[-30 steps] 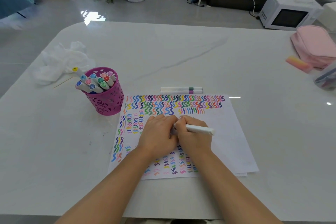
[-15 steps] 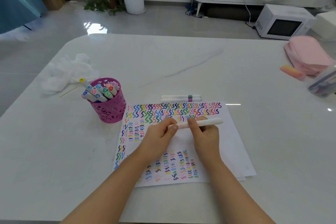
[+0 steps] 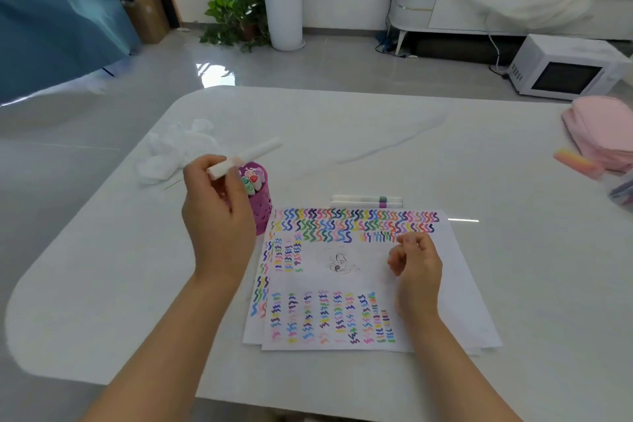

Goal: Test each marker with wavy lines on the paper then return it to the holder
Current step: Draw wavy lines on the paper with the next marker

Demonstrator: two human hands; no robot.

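My left hand (image 3: 215, 212) grips a white marker (image 3: 245, 157) and holds it tilted in the air just left of and above the purple holder (image 3: 262, 205). Several capped markers (image 3: 252, 180) stand in that holder. The paper (image 3: 359, 271) lies right of the holder, covered with rows of coloured wavy lines around a small sketch. My right hand (image 3: 416, 264) hovers over the paper's right part with fingers loosely curled and nothing in them. Two more white markers (image 3: 366, 201) lie side by side just beyond the paper's top edge.
A crumpled white tissue (image 3: 168, 154) and a thin stick (image 3: 174, 183) lie left of the holder. At the table's right edge are a pink pouch (image 3: 603, 134), an orange-pink eraser (image 3: 575, 163) and a clear container (image 3: 621, 188). A microwave (image 3: 561, 68) sits on the floor beyond.
Both hands held the marker over the paper before. My left hand has carried it up and left to the holder, and my right hand has let go. The view tilted upward.
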